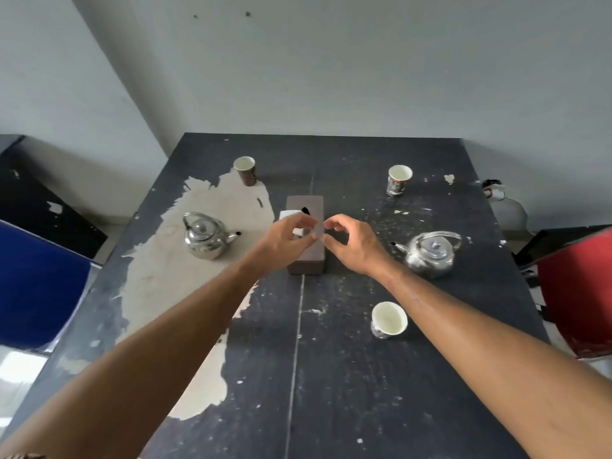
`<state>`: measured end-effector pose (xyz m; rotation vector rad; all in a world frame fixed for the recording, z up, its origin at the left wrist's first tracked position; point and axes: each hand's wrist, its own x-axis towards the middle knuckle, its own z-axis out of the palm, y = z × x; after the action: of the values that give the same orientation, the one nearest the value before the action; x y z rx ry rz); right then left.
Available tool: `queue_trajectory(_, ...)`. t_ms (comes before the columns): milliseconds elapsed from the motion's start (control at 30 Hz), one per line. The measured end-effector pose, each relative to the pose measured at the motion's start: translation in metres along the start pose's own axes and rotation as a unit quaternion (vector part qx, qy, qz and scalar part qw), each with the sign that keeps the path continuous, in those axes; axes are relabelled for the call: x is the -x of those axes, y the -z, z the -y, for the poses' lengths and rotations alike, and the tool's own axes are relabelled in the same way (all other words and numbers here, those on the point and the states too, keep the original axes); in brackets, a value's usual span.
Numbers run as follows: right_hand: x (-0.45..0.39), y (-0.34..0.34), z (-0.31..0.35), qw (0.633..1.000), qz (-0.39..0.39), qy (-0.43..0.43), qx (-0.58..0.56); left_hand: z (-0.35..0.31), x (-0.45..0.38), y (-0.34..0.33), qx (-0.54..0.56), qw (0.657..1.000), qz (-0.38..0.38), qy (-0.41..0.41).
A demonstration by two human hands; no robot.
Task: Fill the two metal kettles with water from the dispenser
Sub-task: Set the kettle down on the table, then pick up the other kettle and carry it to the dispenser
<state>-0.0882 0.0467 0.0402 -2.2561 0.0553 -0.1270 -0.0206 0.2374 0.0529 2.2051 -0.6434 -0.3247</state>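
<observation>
- Left kettle (pixel 205 236): metal, lid on, bail handle upright, spout pointing right; stands on the peeled pale patch of the table (pixel 364 392), left of the tissue box (pixel 306 256).
- Right kettle (pixel 430 253): same type, lid on, spout pointing left; stands right of the box, well apart from the first.
- Handling, judged: rigid, polished and likely slippery on the body; probably light now, heavier once filled. Best taken by the arched handle on top; the lid looks loose and may shift if tipped.
- Left hand (pixel 286 236): held over the box, fingers loosely curled, grasping nothing.
- Right hand (pixel 351 243): beside it, fingertips nearly meeting the left's, likewise empty.
- Dispenser: not in view.
- Surface: dark table, badly worn, coating flaked away, speckled with chips; a seam runs down the middle.
- Also present: three paper cups (pixel 389 319), two far, one near.
- Room: plain grey walls; blue chair (pixel 36 286) at left, red chair (pixel 576 293) at right.
</observation>
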Motion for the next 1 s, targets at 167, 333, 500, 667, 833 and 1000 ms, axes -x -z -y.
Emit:
queue_trajectory(167,-0.02,-0.08,0.068,0.999,0.009,-0.033,-0.03,0.055,0.038,0.083,-0.003,1.0,0.018,0.01)
queue_trajectory(333,-0.044,-0.156,0.128,0.999,0.002,-0.035,-0.026,0.108,0.06,0.16,0.021,0.998,0.041,0.052)
queue_trajectory(500,-0.072,-0.197,0.149,0.996,-0.003,-0.072,-0.061,0.154,0.059,0.212,0.048,0.997,0.021,0.065)
queue_trajectory(667,-0.109,-0.218,0.153,0.993,0.001,-0.095,-0.069,0.187,0.037,0.234,0.071,0.993,0.04,0.08)
queue_trajectory(833,-0.146,-0.239,0.142,0.99,0.026,-0.115,-0.08,0.211,0.006,0.234,0.067,0.992,0.051,0.097)
queue_trajectory(1000,-0.174,-0.261,0.124,0.987,0.046,-0.134,-0.082,0.237,-0.023,0.221,0.037,0.991,0.093,0.09)
